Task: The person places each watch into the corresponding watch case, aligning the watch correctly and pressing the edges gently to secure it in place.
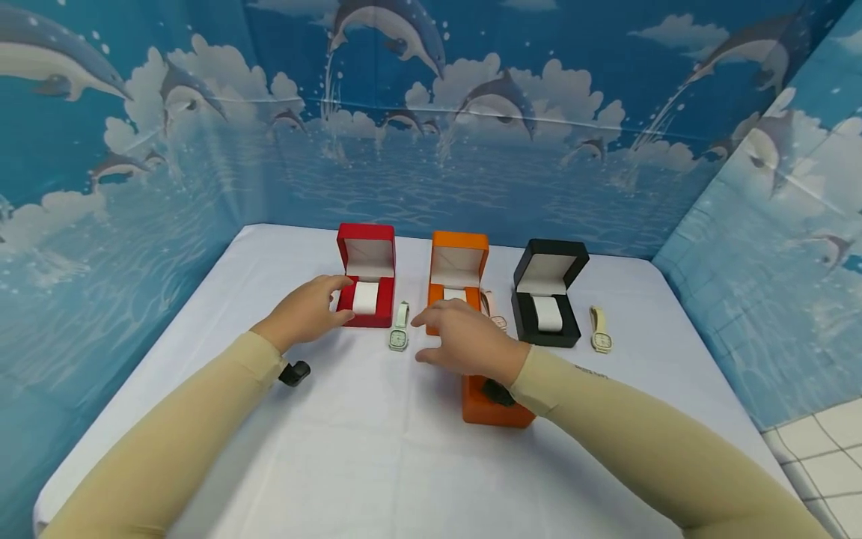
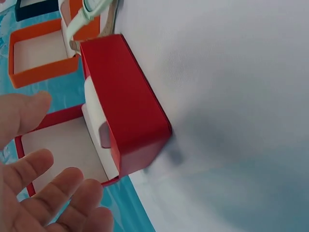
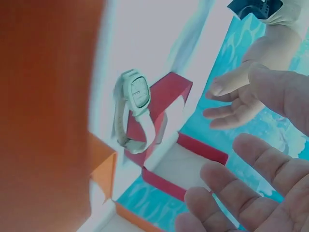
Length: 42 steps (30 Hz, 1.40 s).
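My left hand [image 1: 299, 311] is at the left side of an open red watch box [image 1: 385, 303], thumb and fingers spread and holding nothing. A white cushion [image 1: 366, 298] sits inside that box. My right hand [image 1: 474, 337], also holding nothing, hovers in front of an open orange watch box [image 1: 460, 239] and hides part of it; its fingers are loosely bent. Between the hands lies a pale green wristwatch [image 1: 399, 339], its strap closed in a loop as the right wrist view shows. A pink-strapped watch [image 1: 497, 322] lies beside the orange box, partly covered by the right hand.
Farther right stand an open black watch box [image 1: 566, 329] with a white cushion and a pale yellow watch [image 1: 601, 340]. Under my right wrist is another orange box [image 1: 494, 414]. A white cloth [image 1: 337, 464] covers the table, with dolphin-print curtains [image 1: 431, 172] behind and at the sides.
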Each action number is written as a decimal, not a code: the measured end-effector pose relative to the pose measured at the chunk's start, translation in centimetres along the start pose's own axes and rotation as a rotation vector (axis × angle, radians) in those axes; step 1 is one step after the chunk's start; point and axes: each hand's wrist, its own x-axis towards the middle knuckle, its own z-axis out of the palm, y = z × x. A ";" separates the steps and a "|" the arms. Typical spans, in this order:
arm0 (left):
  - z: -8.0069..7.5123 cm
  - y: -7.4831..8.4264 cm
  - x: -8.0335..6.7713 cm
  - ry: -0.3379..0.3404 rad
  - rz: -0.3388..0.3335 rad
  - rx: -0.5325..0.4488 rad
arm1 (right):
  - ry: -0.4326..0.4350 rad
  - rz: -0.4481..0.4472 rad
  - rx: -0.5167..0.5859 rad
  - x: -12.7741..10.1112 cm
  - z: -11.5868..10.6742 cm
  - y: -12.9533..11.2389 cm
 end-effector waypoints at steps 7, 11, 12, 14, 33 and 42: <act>-0.1 -0.1 1.6 -0.033 -0.019 0.031 | -0.087 -0.029 0.027 3.9 0.2 0.1; 0.2 0.0 2.3 -0.056 -0.031 0.045 | -0.162 -0.020 -0.005 5.6 0.5 0.2; 0.2 0.0 2.5 -0.059 -0.033 0.044 | -0.175 -0.014 -0.021 6.0 0.6 0.3; 0.4 -0.1 2.8 -0.063 -0.034 0.039 | -0.199 -0.001 -0.055 6.5 0.9 0.3; 1.5 -1.4 4.5 -0.093 -0.088 -0.013 | -0.241 0.039 -0.216 8.7 3.1 -0.2; 1.7 -1.6 5.0 -0.102 -0.110 -0.040 | -0.222 0.055 -0.262 9.5 4.5 -0.2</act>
